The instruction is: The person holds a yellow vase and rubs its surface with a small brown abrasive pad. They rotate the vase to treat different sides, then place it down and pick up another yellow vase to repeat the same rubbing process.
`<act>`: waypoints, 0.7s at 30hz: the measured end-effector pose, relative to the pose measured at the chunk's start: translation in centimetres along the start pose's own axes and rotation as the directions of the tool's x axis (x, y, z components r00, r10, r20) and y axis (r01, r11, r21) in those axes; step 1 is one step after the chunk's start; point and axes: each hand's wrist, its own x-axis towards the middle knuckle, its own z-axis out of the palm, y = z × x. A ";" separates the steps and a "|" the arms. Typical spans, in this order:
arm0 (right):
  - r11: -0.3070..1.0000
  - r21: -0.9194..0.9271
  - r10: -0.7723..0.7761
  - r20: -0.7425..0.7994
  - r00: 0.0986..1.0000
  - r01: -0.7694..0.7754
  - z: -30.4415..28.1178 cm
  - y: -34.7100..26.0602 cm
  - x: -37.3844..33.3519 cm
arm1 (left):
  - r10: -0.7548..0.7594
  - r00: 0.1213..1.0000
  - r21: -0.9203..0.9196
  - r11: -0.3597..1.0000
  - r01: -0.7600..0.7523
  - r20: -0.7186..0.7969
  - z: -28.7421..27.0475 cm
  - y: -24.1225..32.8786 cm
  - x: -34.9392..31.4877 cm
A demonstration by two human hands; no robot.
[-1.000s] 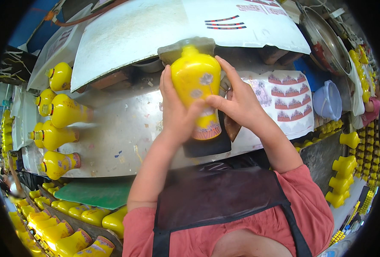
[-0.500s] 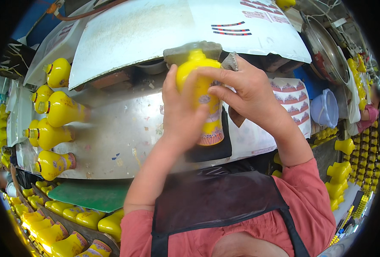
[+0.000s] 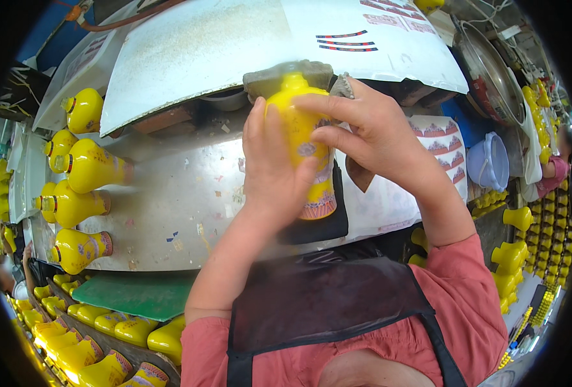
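Observation:
A yellow vase (image 3: 302, 138) with floral decals and a patterned band at its base lies in front of me, neck pointing away. My left hand (image 3: 274, 161) wraps its left side, fingers slightly blurred. My right hand (image 3: 373, 126) reaches over from the right, its index finger and thumb touching the vase near the shoulder. Tucked in that hand is a flat piece with a brown pointed end (image 3: 360, 174) below the palm and a grey ribbed part (image 3: 342, 86) above; its middle is hidden. The neck rests against a damp grey cloth (image 3: 257, 82), the base over a black cloth (image 3: 328, 231).
Several yellow vases (image 3: 96, 166) lie at the metal table's (image 3: 170, 206) left. A white board (image 3: 195, 58) with dark decal strips (image 3: 347, 43) spans the back. Decal sheets (image 3: 444, 148) and a lilac bucket (image 3: 489, 161) are at right. More vases (image 3: 73, 355) fill racks below.
The vase stays in place between both hands. My left hand's fingers have shifted slightly to the left along its side; the right hand is nearly still.

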 end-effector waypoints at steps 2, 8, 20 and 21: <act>0.998 0.045 0.029 0.033 0.999 -0.031 -0.5 -0.4 0.4 | -0.009 1.000 0.009 1.000 0.009 0.009 0.0 0.0 0.0; 0.999 -0.005 0.053 0.117 0.992 -0.053 -0.9 -0.6 0.7 | -0.035 0.999 0.018 0.999 0.034 0.035 -0.1 0.3 0.1; 0.607 0.646 0.484 0.160 0.860 -0.462 -2.5 1.0 3.5 | -0.021 0.999 -0.022 1.000 0.022 0.025 -0.1 -0.3 0.0; 0.599 0.656 0.479 0.166 0.862 -0.459 -2.4 0.6 3.1 | -0.027 0.999 -0.028 0.999 0.028 0.020 -0.1 -0.4 -0.1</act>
